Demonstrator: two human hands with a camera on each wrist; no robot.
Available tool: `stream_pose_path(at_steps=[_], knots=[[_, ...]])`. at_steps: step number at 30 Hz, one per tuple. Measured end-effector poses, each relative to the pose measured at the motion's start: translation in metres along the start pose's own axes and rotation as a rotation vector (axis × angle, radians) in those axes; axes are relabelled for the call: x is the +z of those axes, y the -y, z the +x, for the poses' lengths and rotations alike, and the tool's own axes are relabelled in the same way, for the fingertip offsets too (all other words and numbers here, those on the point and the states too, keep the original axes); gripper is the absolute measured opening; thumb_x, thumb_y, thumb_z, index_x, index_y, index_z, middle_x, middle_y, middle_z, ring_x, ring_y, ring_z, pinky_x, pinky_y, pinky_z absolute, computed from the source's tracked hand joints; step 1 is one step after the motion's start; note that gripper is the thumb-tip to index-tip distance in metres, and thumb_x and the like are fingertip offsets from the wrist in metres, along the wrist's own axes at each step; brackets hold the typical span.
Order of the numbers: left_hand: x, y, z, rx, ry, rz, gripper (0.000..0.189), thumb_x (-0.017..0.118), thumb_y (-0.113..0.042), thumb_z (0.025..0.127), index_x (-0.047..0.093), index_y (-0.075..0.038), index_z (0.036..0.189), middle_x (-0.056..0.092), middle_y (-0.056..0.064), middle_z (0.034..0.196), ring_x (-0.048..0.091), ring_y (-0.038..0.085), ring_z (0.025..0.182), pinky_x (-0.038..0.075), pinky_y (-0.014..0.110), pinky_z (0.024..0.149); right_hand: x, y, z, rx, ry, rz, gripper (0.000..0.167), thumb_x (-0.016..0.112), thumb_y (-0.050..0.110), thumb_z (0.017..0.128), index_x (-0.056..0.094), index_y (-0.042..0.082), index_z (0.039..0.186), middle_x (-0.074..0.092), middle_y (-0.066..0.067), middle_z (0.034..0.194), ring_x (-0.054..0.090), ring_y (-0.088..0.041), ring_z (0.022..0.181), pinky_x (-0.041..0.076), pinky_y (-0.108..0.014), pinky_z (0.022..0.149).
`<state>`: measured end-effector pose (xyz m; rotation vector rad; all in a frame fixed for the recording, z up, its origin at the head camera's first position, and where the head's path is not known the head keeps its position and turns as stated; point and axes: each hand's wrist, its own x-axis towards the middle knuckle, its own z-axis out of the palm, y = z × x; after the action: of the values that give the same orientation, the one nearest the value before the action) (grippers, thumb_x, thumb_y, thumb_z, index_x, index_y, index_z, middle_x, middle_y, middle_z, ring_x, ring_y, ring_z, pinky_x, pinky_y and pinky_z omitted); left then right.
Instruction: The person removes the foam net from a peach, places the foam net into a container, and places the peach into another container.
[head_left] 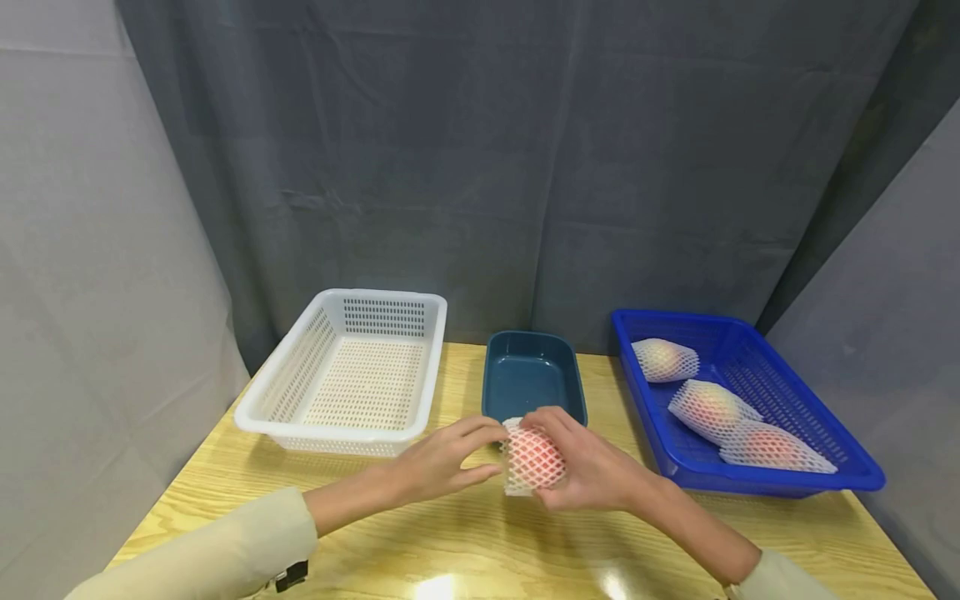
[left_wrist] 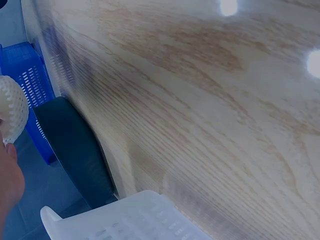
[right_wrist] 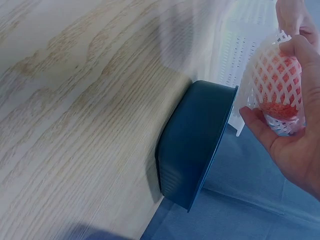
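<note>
A round red fruit (head_left: pixel 536 458) in a white foam net sits in my right hand (head_left: pixel 592 467), above the table just in front of the dark teal tray (head_left: pixel 532 375). The right thumb and fingers curl round the netted fruit, plain in the right wrist view, where its red skin (right_wrist: pixel 280 82) shows through the mesh. My left hand (head_left: pixel 450 458) is at the net's left end, thumb and fingers spread apart. Whether its fingertips touch the net, I cannot tell. In the left wrist view only part of a hand (left_wrist: pixel 11 182) and the pale net (left_wrist: pixel 14 107) show at the edge.
On the left stands a white perforated basket (head_left: pixel 341 434) with nothing visible inside. A blue basket (head_left: pixel 772 479) at the right holds several fruits (head_left: pixel 712 408) in foam nets. All stand on a wood-grain table (head_left: pixel 420 542), with a dark grey curtain (head_left: pixel 420 167) behind.
</note>
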<state>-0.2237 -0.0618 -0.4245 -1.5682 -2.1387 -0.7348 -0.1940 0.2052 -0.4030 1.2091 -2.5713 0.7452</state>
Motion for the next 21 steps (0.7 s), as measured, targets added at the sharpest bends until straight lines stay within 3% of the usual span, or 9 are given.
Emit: stream_pose_path(at_steps=[4,13,21], knots=[[0.002,-0.001,0.004,0.020,-0.032,-0.016,0.049,0.077,-0.017,0.089,0.056,-0.004,0.131,0.058,0.008,0.128,0.059,0.018,0.118,0.044,0.020,0.099,-0.002,0.000,0.002,-0.009,-0.020,0.003,0.078,0.084,0.025,0.066,0.047,0.013,0.133,0.049,0.001,0.128,0.055,-0.012,0.104,0.055,-0.031,0.081],[0.006,-0.004,0.009,-0.036,-0.063,-0.039,0.059,0.083,-0.015,0.082,0.054,-0.004,0.132,0.054,0.011,0.133,0.054,0.023,0.123,0.043,0.025,0.103,-0.002,-0.001,0.006,0.013,-0.018,0.008,0.080,0.085,0.026,0.068,0.045,0.013,0.136,0.049,0.001,0.129,0.056,-0.011,0.102,0.055,-0.029,0.078],[0.012,-0.007,0.014,-0.079,-0.034,-0.082,0.078,0.087,-0.013,0.075,0.045,-0.002,0.140,0.047,0.019,0.141,0.049,0.030,0.131,0.039,0.031,0.107,-0.003,-0.001,0.009,0.005,-0.047,0.007,0.083,0.086,0.027,0.067,0.044,0.008,0.137,0.051,-0.001,0.127,0.055,-0.011,0.104,0.054,-0.032,0.084]])
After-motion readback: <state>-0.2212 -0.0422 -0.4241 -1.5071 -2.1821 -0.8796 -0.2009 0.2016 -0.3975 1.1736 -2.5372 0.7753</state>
